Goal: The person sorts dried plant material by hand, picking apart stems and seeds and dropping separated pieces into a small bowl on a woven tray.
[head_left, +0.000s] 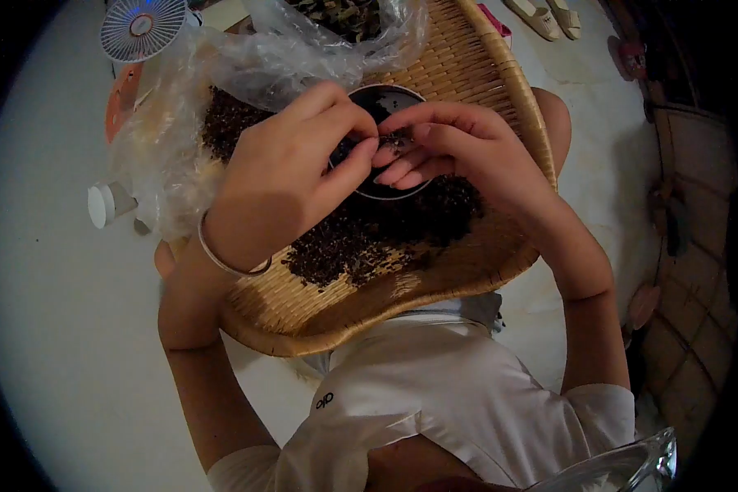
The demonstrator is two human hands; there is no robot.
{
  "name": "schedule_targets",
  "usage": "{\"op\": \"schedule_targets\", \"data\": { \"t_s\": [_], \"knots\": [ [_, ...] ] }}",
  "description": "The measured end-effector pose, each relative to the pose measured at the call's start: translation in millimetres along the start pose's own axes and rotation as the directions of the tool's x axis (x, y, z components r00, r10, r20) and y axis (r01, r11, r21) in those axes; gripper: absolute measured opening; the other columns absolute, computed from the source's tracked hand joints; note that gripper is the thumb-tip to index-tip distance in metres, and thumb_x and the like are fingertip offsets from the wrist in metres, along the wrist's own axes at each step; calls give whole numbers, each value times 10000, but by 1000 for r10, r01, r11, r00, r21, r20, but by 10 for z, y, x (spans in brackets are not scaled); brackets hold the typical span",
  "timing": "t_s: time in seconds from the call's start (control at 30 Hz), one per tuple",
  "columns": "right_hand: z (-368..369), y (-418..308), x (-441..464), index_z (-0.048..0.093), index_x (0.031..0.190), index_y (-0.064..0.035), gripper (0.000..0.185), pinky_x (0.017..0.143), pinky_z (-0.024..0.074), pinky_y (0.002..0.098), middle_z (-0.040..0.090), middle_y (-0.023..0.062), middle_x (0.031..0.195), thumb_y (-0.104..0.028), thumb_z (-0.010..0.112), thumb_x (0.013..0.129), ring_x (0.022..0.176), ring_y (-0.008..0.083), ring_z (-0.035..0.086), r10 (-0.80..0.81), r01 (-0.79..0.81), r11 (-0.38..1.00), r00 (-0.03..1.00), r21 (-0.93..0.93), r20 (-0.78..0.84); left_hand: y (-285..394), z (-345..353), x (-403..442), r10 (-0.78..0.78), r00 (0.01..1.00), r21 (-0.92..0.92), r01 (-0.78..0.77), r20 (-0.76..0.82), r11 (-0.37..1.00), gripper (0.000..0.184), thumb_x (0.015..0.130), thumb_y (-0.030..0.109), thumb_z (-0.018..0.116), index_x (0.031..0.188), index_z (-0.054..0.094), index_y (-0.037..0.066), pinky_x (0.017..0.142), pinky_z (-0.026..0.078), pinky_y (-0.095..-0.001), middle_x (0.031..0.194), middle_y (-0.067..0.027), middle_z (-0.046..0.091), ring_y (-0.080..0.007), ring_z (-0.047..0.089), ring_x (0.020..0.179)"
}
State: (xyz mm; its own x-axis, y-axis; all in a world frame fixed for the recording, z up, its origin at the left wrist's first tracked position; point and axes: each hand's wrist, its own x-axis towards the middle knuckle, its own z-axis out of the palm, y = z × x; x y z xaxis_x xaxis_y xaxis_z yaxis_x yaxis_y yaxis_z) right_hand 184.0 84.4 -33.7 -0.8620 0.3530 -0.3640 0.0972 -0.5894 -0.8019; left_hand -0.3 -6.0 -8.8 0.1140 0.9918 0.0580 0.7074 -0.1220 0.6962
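Over a round dark bowl (394,190) both my hands meet, fingertips almost touching. My left hand (303,156) is closed in a pinch; what it grips, if anything, is too small to make out. Some small dark bits (398,143) rest on the curled fingers of my right hand (467,143), whose thumb and forefinger come together around them. The bowl stands on a woven tray (262,307). Dark crumbly material (344,246) lies on the tray in front of the bowl, and a further dark heap (230,123) sits to its left.
A clear plastic bag (303,45) with dried leaves (344,16) lies at the tray's far side. Left of the tray are a small fan (142,27), a white-capped jar (102,206) and an orange object (121,102). Shoes (541,18) lie at the upper right.
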Motion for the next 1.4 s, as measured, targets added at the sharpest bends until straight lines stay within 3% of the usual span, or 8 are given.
{"op": "schedule_targets", "data": {
  "t_s": [0.47, 0.83, 1.03, 1.27, 1.33, 1.4],
  "knots": [
    [-1, 11, 19, 463, 1115, 89, 304, 827, 496, 328, 581, 201, 997, -79, 364, 882, 898, 258, 606, -7, 8, 990, 1000, 139, -2, -5, -14, 15, -79, 996, -83, 81, 29, 993, 61, 774, 48, 576, 830, 559, 33, 497, 354, -210, 793, -25, 499, -86, 428, 552],
    [18, -6, 7, 462, 1116, 89, 308, 815, 506, 309, 585, 194, 976, -89, 441, 866, 892, 238, 609, -9, 9, 1000, 1000, 28, -2, 84, -36, 15, -108, 994, -52, 109, 27, 993, 125, 745, 56, 613, 858, 565, 34, 486, 348, -210, 842, -36, 517, -84, 423, 549],
    [16, 4, 4, 461, 1100, 100, 303, 795, 515, 298, 591, 195, 954, -81, 483, 858, 865, 231, 619, 10, -9, 999, 1000, 31, -11, 53, 36, 17, 12, 998, -1, -12, -69, 1000, 177, 713, 45, 652, 871, 574, 42, 487, 361, -203, 857, -31, 525, -82, 435, 551],
    [37, -5, -6, 460, 1092, 112, 294, 799, 514, 302, 594, 190, 947, -59, 480, 854, 868, 233, 618, -1, 2, 1000, 1000, 31, -20, 52, 49, 19, 54, 997, -8, -54, -55, 998, 152, 719, 31, 641, 856, 576, 42, 492, 370, -198, 855, -33, 519, -76, 448, 561],
    [26, 4, 1, 460, 1092, 112, 293, 799, 514, 302, 595, 189, 944, -58, 479, 854, 868, 233, 618, 1, 0, 999, 1000, 41, -14, 53, 41, 28, 76, 995, -2, -76, -61, 997, 116, 751, 89, 621, 851, 564, 73, 535, 452, -323, 839, -64, 514, -232, 566, 619],
    [19, 9, 7, 460, 1092, 112, 292, 800, 514, 303, 596, 188, 941, -57, 478, 854, 868, 233, 618, 3, -3, 999, 1000, 51, -9, 57, 36, 31, 72, 995, -13, -73, -63, 997, 116, 750, 89, 623, 848, 563, 72, 528, 448, -314, 837, -60, 513, -221, 561, 607]
  ]
}}
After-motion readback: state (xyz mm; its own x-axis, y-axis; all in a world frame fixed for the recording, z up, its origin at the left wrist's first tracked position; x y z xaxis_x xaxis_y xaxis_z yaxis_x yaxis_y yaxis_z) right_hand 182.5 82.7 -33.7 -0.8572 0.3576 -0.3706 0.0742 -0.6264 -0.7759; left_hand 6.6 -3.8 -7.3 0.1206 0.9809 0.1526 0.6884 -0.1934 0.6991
